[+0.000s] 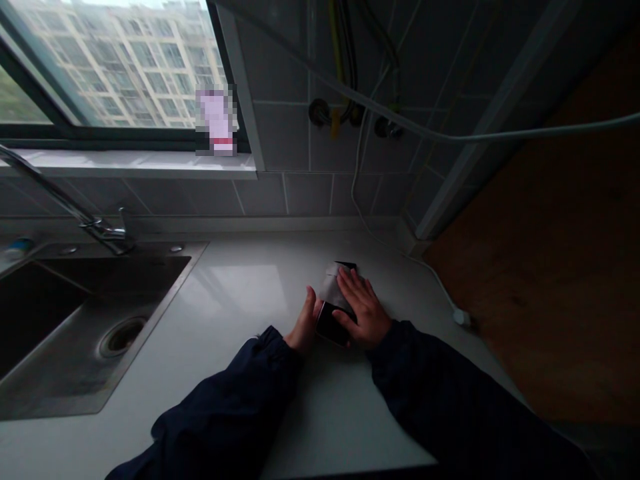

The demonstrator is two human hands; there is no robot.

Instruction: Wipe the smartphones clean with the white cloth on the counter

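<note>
A dark, flat phone (331, 325) with a thin pale edge lies tilted between my hands, low over the counter or resting on it; I cannot tell which. A light grey cloth (329, 288) covers its middle, and a dark end shows beyond the cloth. My left hand (304, 325) grips the phone at its left side, thumb raised and fingers hidden beneath. Across the cloth lies my right hand (367, 312), fingers pressing it against the phone. The right thumb rests over the phone's bare dark face.
The white counter (235, 333) spans the view. To the left are a steel sink (55, 387) and a chrome faucet (105, 233) below a window. A white cable (435, 137) hangs across the upper view; a plug (461, 318) lies near the brown wooden panel (565, 280) at right.
</note>
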